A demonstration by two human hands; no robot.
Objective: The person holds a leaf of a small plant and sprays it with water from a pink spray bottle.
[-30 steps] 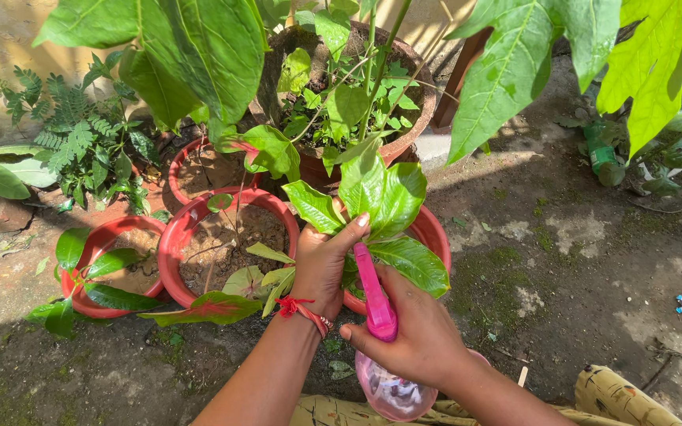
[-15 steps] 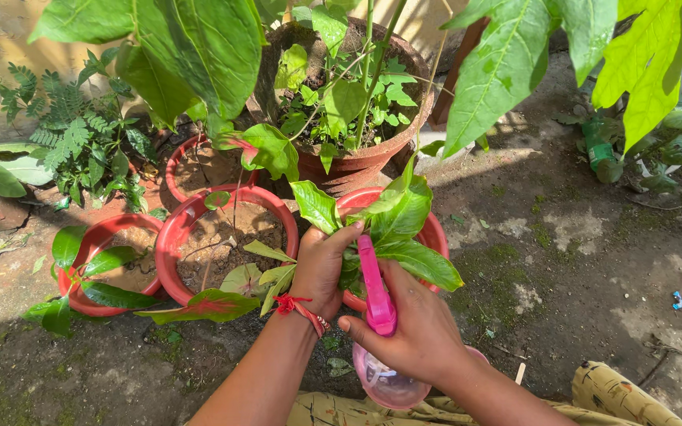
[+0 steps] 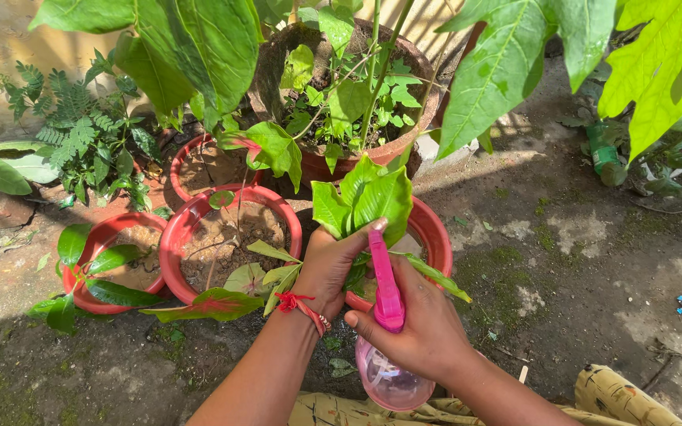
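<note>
My right hand [image 3: 420,323] grips a pink spray bottle [image 3: 387,347] by its neck, nozzle pointing up toward a green-leaved plant [image 3: 365,197]. That plant stands in a red pot [image 3: 436,229] just ahead of my hands. My left hand [image 3: 329,264], with a red thread on the wrist, is closed around the plant's stem and lower leaves, holding them bunched together. The bottle's clear pink body sits low, near my lap.
Three more red pots [image 3: 191,237] with soil and small plants stand to the left. A large terracotta pot [image 3: 404,146] with leafy growth is behind. Big leaves [image 3: 507,71] hang overhead. Bare mossy ground [image 3: 593,260] lies to the right; a fern [image 3: 73,134] grows at the left.
My left hand has gathered the plant's leaves upward into a tighter bunch. The spray bottle and my right hand stay in nearly the same place.
</note>
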